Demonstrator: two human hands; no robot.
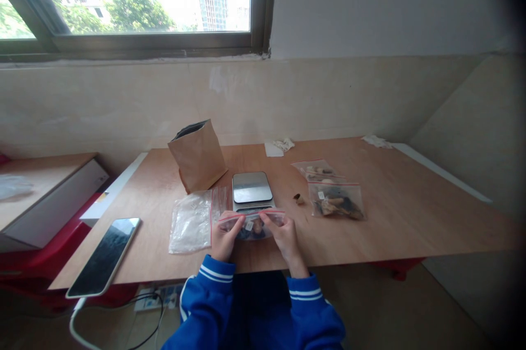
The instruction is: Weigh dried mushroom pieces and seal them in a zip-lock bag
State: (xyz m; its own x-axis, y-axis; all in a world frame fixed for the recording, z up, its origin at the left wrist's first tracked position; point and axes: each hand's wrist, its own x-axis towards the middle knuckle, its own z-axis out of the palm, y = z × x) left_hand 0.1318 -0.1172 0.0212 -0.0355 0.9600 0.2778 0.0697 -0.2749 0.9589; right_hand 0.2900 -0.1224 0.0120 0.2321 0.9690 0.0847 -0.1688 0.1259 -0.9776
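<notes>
My left hand (pixel 224 239) and my right hand (pixel 285 240) both pinch a small zip bag (pixel 250 228) with a red seal, holding dark dried pieces and a white label. The bag hangs just in front of a silver digital scale (pixel 252 188), partly hiding its front edge. An empty, crumpled plastic bag (pixel 190 222) lies beside my left hand. To the right of my right hand sit a loose brown piece (pixel 298 199) and a zip bag of dried pieces (pixel 336 201). Behind that lies another filled zip bag (pixel 318 171).
A brown paper bag (pixel 198 156) stands on the wooden table (pixel 394 213), left of the scale. A black-screened phone (pixel 103 257) lies at the left edge, with a white cable below. Paper scraps (pixel 279 147) lie near the wall. A window is above.
</notes>
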